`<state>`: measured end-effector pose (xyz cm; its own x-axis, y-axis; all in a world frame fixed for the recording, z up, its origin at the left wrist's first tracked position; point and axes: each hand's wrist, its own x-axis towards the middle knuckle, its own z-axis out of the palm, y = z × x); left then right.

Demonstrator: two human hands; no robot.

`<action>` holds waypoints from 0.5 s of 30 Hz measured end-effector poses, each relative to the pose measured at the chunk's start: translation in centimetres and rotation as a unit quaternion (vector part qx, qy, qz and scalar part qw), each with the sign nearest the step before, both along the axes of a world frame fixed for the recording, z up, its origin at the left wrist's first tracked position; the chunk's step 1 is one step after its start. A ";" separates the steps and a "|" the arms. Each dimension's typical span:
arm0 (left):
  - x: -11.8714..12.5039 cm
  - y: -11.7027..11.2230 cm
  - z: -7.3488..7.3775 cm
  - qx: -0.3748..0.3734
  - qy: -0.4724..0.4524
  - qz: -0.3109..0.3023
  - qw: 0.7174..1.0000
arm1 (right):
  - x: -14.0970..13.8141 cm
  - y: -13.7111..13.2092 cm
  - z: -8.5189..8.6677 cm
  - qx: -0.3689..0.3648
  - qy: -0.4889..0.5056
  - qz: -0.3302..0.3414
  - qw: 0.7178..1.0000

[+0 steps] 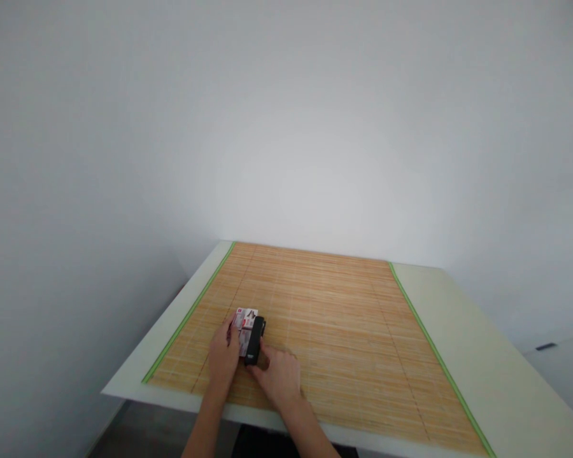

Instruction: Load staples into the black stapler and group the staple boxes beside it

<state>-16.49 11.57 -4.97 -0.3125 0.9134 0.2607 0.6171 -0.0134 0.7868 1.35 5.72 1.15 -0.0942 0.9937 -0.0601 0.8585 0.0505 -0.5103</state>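
A black stapler lies on the bamboo mat, partly on top of a small white and red package. My left hand rests against the left side of the package, fingers curled round its edge. At the stapler's near end is my right hand, its fingers closed on that end. Both forearms come in from the bottom edge.
The mat has green borders and covers most of a white table set in a corner of plain white walls. The table's near edge runs just below my hands. A dark handle shows at the far right.
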 end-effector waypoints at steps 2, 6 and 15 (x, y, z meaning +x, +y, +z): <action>0.0 0.0 0.0 -0.001 -0.005 -0.001 1.000 | 0.0 0.0 0.0 0.001 0.005 0.003 1.000; 0.0 -0.2 0.3 0.011 -0.019 0.001 1.000 | 0.6 -0.3 -0.3 -0.008 0.041 0.007 0.999; 0.7 -1.9 3.0 0.062 0.018 0.036 0.997 | 11.1 -2.3 -2.8 0.144 0.082 -0.098 0.981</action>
